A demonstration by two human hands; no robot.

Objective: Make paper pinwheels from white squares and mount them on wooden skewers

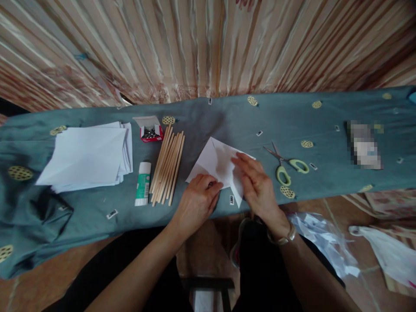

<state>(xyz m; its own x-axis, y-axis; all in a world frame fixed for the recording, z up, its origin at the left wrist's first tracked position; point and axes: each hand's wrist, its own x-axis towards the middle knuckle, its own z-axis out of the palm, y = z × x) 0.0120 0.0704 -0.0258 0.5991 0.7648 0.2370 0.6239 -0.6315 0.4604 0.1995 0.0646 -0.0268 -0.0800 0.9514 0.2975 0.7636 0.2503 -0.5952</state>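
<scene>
Working at a narrow table draped in a blue-green cloth (224, 117) printed with pineapples, with both hands close together over a folded sheet of white paper (205, 159), just right of a loose bundle of wooden sticks (169, 167). Curling the left hand (197, 197) at the near edge of the sheet, thumb close to forefinger; cannot tell whether pinching the paper or merely pressing on it. Stretching the right hand (259, 185) loosely across the right side, unclenched, with fingers laid over the paper rather than closed around it.

Already creased, to judge by the slanting edge down from the far corner, but probably only partway folded: with a pointed flap (238, 196) jutting toward the near table edge, out of line with the rest. Lying apart from the sheet, without any visible join to it: the wooden sticks, a capped glue stick (143, 184) and an open red-and-white box (151, 133) of small metal pieces. Left flat and unfolded, over on the left: a stack of white paper (86, 156). Set down out of hand on the right: green-handled scissors (283, 165), blades slightly parted.
</scene>
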